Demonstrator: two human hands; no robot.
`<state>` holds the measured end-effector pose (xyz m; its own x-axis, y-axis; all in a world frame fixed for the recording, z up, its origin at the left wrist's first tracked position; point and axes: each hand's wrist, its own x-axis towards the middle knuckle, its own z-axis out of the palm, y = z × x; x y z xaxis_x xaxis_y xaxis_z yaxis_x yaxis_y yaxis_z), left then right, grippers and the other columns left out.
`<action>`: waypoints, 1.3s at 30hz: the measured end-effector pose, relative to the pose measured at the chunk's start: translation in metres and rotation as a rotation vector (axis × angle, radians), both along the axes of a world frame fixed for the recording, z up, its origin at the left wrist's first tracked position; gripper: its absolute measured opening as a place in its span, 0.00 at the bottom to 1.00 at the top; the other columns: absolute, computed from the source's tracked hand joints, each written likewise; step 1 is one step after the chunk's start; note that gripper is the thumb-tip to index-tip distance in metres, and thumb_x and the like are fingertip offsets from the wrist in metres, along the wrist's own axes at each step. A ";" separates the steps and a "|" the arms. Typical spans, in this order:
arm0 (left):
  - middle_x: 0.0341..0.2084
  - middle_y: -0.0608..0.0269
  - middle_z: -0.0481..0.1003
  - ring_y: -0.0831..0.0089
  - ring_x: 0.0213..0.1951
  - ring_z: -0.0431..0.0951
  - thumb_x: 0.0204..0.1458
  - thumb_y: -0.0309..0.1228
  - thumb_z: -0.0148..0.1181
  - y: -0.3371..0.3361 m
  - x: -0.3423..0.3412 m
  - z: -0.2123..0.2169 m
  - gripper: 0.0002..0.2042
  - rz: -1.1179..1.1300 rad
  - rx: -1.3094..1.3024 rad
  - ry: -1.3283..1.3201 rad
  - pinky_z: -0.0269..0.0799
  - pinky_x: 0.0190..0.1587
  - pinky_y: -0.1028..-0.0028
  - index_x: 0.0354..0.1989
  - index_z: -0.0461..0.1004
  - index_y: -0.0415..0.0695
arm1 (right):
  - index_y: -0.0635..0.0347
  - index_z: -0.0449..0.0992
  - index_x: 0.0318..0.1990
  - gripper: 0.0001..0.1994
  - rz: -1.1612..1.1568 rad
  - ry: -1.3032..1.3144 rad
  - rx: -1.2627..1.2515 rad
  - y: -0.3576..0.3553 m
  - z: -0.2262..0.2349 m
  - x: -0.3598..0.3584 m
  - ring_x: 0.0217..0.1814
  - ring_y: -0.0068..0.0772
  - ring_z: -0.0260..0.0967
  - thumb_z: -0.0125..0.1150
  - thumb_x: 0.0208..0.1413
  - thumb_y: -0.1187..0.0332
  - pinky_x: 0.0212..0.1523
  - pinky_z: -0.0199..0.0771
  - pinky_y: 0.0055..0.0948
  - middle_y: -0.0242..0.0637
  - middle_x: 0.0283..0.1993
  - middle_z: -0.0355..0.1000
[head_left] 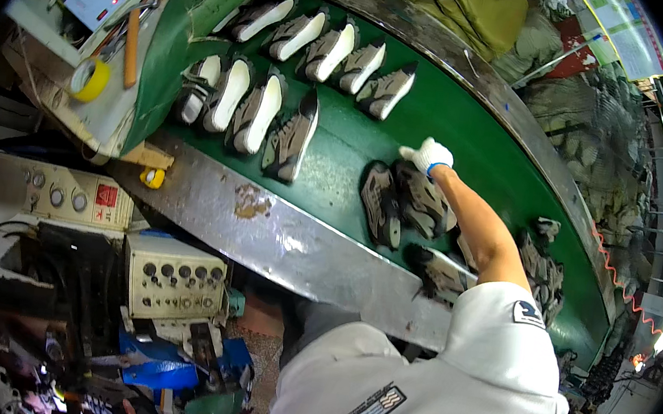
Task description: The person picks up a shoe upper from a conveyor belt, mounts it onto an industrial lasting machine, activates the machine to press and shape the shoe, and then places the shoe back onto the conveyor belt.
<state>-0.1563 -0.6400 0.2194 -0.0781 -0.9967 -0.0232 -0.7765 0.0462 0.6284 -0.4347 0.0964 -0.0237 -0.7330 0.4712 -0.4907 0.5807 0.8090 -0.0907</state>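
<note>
My right hand (429, 154), in a white knit glove with a blue cuff, reaches over the green conveyor belt (325, 194). Its fingers are curled at the far end of a grey-brown shoe (422, 205), which they appear to grip; the contact is partly hidden. Close beside that one lies a darker shoe (381, 204). Under my forearm another grey shoe (440, 275) shows in part, and more shoes (541, 268) lie to the right. I do not see my left hand clearly; a small skin-coloured shape at the lower left edge cannot be made out.
Two rows of shoes with white soles (259, 113) lie on the belt's left part. A metal rail (264, 224) edges the belt. At left are a hammer (131, 49), yellow tape (90, 80) and control boxes (174, 279). Olive cloth sacks (468, 10) lie beyond.
</note>
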 end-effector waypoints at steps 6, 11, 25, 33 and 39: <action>0.29 0.48 0.81 0.60 0.23 0.76 0.45 0.33 0.76 -0.059 0.060 -0.062 0.21 -0.147 -0.039 -0.264 0.76 0.32 0.62 0.40 0.78 0.27 | 0.76 0.68 0.60 0.52 -0.612 0.448 -0.271 0.041 -0.160 -0.140 0.65 0.56 0.69 0.71 0.40 0.34 0.63 0.69 0.40 0.63 0.61 0.70; 0.30 0.47 0.81 0.58 0.24 0.76 0.45 0.35 0.76 -0.073 0.101 -0.071 0.22 -0.151 0.009 -0.395 0.76 0.33 0.61 0.41 0.78 0.27 | 0.60 0.81 0.45 0.14 -0.876 0.867 -0.851 0.028 -0.166 -0.170 0.29 0.31 0.75 0.72 0.52 0.65 0.29 0.75 0.34 0.33 0.37 0.80; 0.48 0.45 0.79 0.62 0.51 0.81 0.58 0.24 0.57 -0.010 -0.028 -0.070 0.18 -0.731 0.607 0.505 0.76 0.54 0.69 0.56 0.72 0.27 | 0.66 0.68 0.60 0.24 -0.921 0.265 -2.393 -0.342 0.084 0.135 0.51 0.38 0.71 0.52 0.66 0.55 0.54 0.73 0.37 0.42 0.51 0.73; 0.43 0.55 0.81 0.69 0.41 0.82 0.62 0.33 0.60 -0.046 -0.024 -0.056 0.21 -0.680 0.966 0.717 0.79 0.43 0.70 0.60 0.72 0.33 | 0.68 0.60 0.69 0.36 -0.119 -0.407 -2.144 -0.563 0.161 0.168 0.57 0.34 0.73 0.66 0.59 0.58 0.59 0.74 0.32 0.43 0.61 0.72; 0.33 0.61 0.82 0.74 0.31 0.82 0.55 0.28 0.67 -0.124 0.055 -0.074 0.13 -0.287 0.825 0.869 0.83 0.35 0.73 0.45 0.79 0.34 | 0.68 0.64 0.66 0.29 0.104 -0.472 -1.867 -0.662 0.171 0.190 0.55 0.27 0.71 0.62 0.61 0.62 0.57 0.72 0.27 0.37 0.56 0.74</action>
